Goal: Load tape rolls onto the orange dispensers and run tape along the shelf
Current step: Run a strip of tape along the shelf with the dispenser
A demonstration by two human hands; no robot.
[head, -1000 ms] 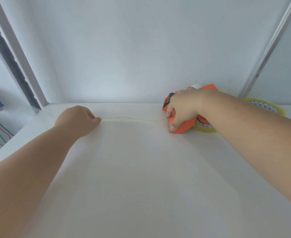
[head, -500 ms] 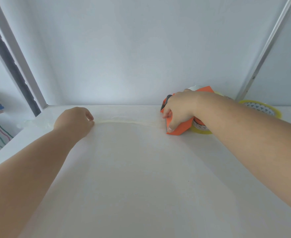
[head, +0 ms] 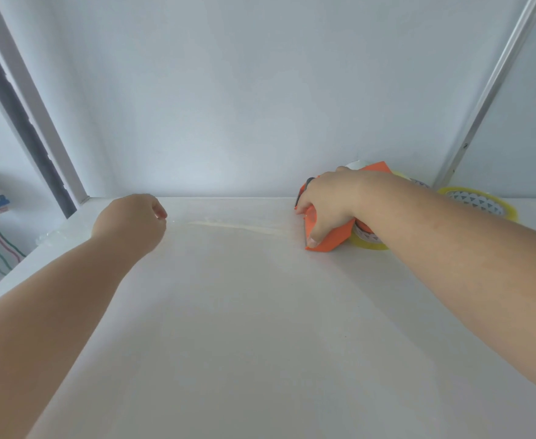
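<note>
Left hand farther from dispenser now.

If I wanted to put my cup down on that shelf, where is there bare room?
The widest bare stretch of the shelf lies between the two forearms, in front of the tape strip. It is crowded at the back right: the right hand grips the orange dispenser, with a spare tape roll behind it. The left hand is at the strip's left end.

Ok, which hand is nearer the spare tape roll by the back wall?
Right. The right hand grips the dispenser beside that roll; the left hand is far left.
</note>
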